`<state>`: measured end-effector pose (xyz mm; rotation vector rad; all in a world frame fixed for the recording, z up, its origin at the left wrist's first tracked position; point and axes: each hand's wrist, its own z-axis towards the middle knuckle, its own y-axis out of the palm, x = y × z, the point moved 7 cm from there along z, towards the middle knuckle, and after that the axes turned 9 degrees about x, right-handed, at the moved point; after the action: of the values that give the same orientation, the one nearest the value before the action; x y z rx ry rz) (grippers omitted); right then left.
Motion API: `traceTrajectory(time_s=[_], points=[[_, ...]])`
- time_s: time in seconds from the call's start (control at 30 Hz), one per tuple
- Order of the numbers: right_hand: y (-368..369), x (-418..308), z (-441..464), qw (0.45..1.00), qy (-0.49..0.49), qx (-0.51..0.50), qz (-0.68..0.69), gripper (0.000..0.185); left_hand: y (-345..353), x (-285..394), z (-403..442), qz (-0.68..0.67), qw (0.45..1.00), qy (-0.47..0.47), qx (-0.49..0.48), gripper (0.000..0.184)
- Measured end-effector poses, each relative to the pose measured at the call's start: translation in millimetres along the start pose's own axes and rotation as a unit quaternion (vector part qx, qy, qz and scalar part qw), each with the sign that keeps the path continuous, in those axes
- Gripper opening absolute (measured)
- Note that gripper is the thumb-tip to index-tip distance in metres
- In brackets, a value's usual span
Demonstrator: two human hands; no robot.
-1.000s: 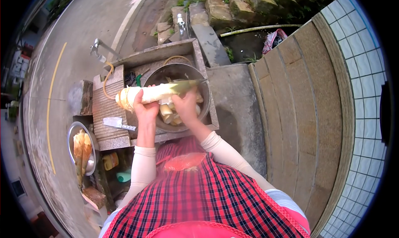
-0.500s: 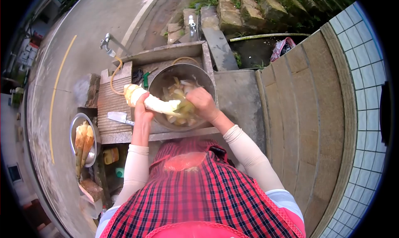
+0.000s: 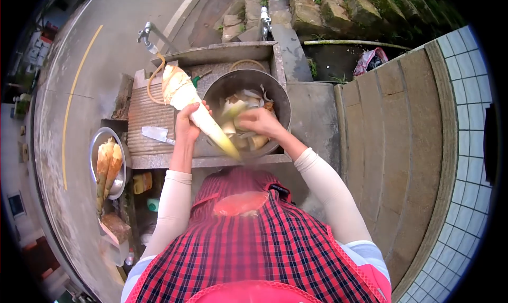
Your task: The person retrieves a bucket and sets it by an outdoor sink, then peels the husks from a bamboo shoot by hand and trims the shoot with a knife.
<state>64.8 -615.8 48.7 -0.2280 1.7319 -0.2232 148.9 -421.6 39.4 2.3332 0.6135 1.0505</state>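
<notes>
My left hand point(image 3: 189, 124) is wrapped round a mostly peeled bamboo shoot point(image 3: 203, 124). Its thick pale base points up and left, and its yellow-green tip slants down over the near rim of a large metal pot point(image 3: 289, 110). Inside the pot lie cut pale pieces and peelings point(image 3: 256, 142), partly hidden by my right hand. My right hand point(image 3: 262, 122) is over the pot with its fingers pressed together. At its fingertips is a strip of bamboo shoot husk point(image 3: 233, 110), yellow-green and blurred by motion.
A cleaver point(image 3: 156, 134) lies on the ribbed washboard point(image 3: 143, 110) at left. A metal basin point(image 3: 95, 144) holds unpeeled bamboo shoots point(image 3: 108, 168). A tap point(image 3: 147, 35) with a hose point(image 3: 151, 88) stands behind the sink; a second tap point(image 3: 265, 23) is farther back. Stone steps point(image 3: 381, 139) lie right.
The bamboo shoot has swung so its tip points down toward me instead of over the pot's middle. My right hand has moved slightly down, and the view has shifted.
</notes>
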Motion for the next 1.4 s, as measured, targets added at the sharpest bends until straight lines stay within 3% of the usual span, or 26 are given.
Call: traceTrajectory(time_s=[0.07,0.17,0.4,0.5,0.6,0.67,0.9,1.03,1.2,1.33,1.4], points=[[30.5,-31.3,-12.4,0.974,0.132,-0.066,0.175,0.036,13.2,-5.3,-1.0,0.000,0.999,-0.023,-0.038,0.036],[52.0,-46.8,-14.6,0.973,0.120,-0.083,0.178,0.031,27.7,-6.8,1.2,0.030,0.995,-0.039,-0.089,0.034],[63.2,-56.0,-23.1,0.955,0.224,-0.037,0.190,0.029,43.0,4.1,15.9,0.095,0.986,-0.041,-0.133,0.030],[69.7,-50.7,-17.7,0.965,0.201,-0.002,0.167,0.028,44.5,10.9,17.6,0.110,0.988,-0.021,-0.106,0.028],[70.2,-55.0,-10.4,0.986,0.098,0.082,-0.107,0.027,46.2,12.5,21.3,0.115,0.989,0.024,-0.086,0.028],[72.9,-52.2,-11.8,0.984,0.071,0.130,-0.102,0.025,46.4,14.4,23.9,0.121,0.988,0.066,-0.070,0.029],[72.3,-67.7,-23.1,0.961,0.040,0.247,-0.118,0.023,41.9,8.7,30.6,0.097,0.991,0.046,-0.077,0.031],[67.6,-44.9,-26.9,0.953,0.069,0.279,-0.090,0.020,42.0,-3.6,33.3,0.064,0.992,-0.055,-0.090,0.034],[83.0,-24.7,-34.9,0.910,0.222,0.217,0.274,0.021,48.5,-18.2,28.9,-0.031,0.976,-0.151,-0.156,0.038],[98.3,-10.3,-35.7,0.823,0.294,0.149,0.462,0.020,61.7,-22.2,25.6,-0.090,0.952,-0.172,-0.236,0.046],[114.4,3.0,-31.3,0.741,0.309,0.087,0.590,0.018,70.1,-19.8,24.0,-0.128,0.943,-0.165,-0.260,0.049]])
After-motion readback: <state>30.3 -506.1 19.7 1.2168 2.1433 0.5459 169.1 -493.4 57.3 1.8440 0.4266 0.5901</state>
